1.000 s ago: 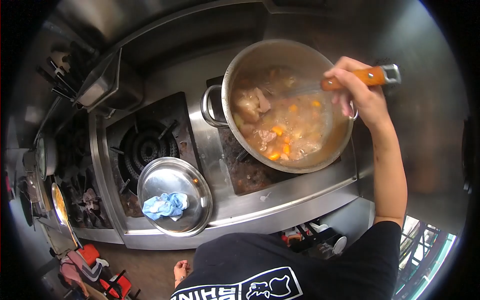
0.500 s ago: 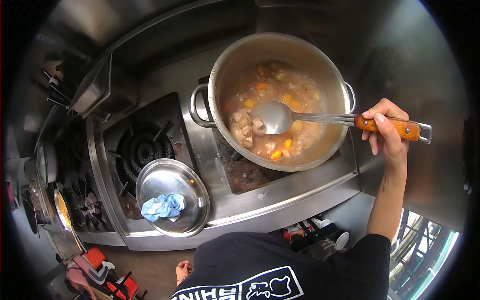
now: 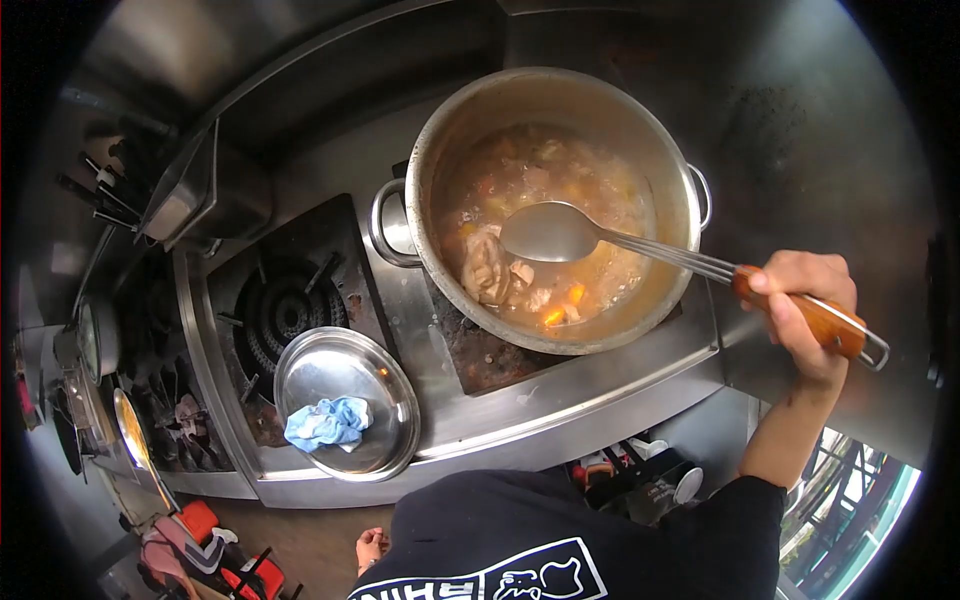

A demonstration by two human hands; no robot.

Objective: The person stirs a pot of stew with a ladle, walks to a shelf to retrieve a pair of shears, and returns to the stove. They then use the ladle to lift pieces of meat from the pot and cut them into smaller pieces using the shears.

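Observation:
My right hand is wrapped round the wooden handle of a large metal serving spoon. The spoon's bowl is over the stew inside a big metal pot, with its underside turned up towards me. Next to the bowl, pale chunks of meat gather at the pot's left side, and orange carrot pieces show below them. My left hand hangs low beside my body, away from the stove, its fingers curled and nothing visible in them.
Left of the pot, a round metal lid with a crumpled blue cloth on it overlaps a burner. A metal container stands at the back left. A pan sits further left. A metal wall rises on the right.
My right hand has moved right and down, drawing the handle outward. The spoon's bowl has turned over more and shifted slightly left. My left hand stays low.

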